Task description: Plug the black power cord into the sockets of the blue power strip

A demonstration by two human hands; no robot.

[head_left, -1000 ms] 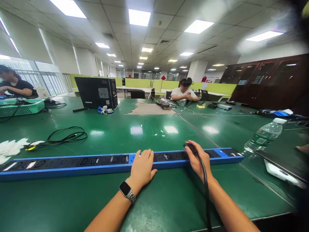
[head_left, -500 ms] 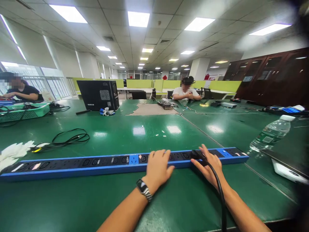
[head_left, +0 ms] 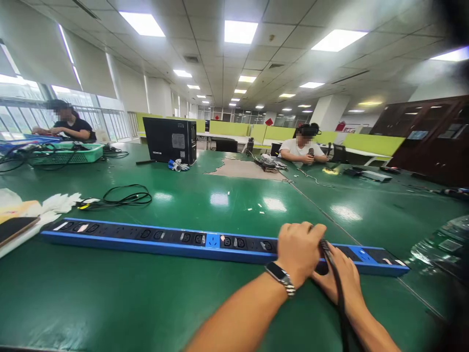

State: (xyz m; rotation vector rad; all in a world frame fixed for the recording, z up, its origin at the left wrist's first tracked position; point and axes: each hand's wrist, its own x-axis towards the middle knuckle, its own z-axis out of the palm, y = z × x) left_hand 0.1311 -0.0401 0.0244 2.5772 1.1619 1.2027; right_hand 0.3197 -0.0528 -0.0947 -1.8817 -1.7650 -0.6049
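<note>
A long blue-and-black power strip (head_left: 161, 244) lies across the green table, with rows of sockets on top. My left hand (head_left: 298, 252), wearing a watch (head_left: 280, 277), is closed at the strip's right part. Its fingers wrap round a black plug, mostly hidden by the hand. From there a thick black cable (head_left: 337, 288) curves down toward me, crossing in front of my right hand (head_left: 344, 276). That hand lies over the strip just right of the plug, thumb on the near side and fingers across the top.
Left of the strip are white gloves (head_left: 60, 203), a dark flat device (head_left: 16, 229) and a coiled black cable (head_left: 126, 195). A water bottle (head_left: 445, 244) lies tilted at right. Behind stand a computer case (head_left: 168, 139) and a green basket (head_left: 78, 154). Two people sit across the table.
My left hand has moved right from the strip's middle and closed round the plug. My right hand has shifted from beside the plug onto the strip. The view has turned left.
</note>
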